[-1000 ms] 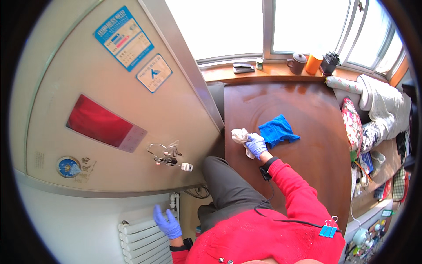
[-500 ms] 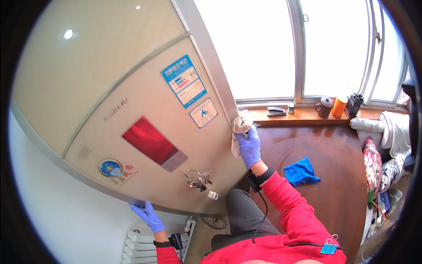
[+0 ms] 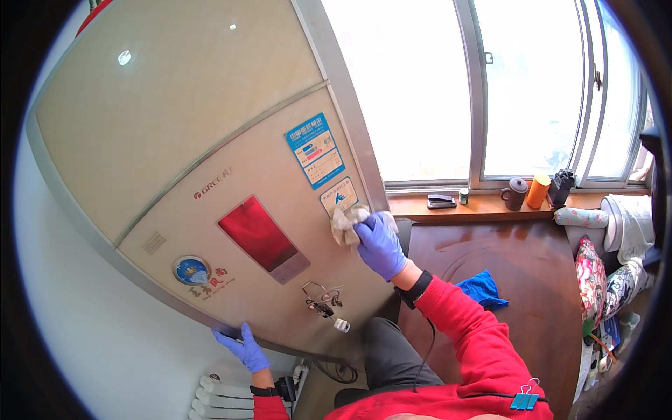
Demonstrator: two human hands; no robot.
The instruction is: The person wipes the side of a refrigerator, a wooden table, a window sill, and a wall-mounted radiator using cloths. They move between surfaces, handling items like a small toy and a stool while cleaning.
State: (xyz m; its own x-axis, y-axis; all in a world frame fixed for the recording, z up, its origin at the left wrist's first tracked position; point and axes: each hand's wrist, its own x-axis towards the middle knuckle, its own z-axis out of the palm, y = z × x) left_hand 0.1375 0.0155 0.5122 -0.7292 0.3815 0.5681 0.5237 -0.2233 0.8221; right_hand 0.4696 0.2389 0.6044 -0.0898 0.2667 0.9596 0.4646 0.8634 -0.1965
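Just inside the beige cabinet's (image 3: 259,175) right edge, the blue-gloved right hand (image 3: 381,246) gripped a crumpled off-white cloth (image 3: 345,227); the open left hand (image 3: 245,350) met its left edge. A red sleeve (image 3: 462,322) partly hid blue fabric (image 3: 486,288) on the brown wooden bench (image 3: 528,262).

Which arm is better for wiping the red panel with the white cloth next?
Probably the right grip: it holds the white cloth, which looks to be against the cabinet just right of the red panel. The left grip holds no cloth and is over at the cabinet's left edge.
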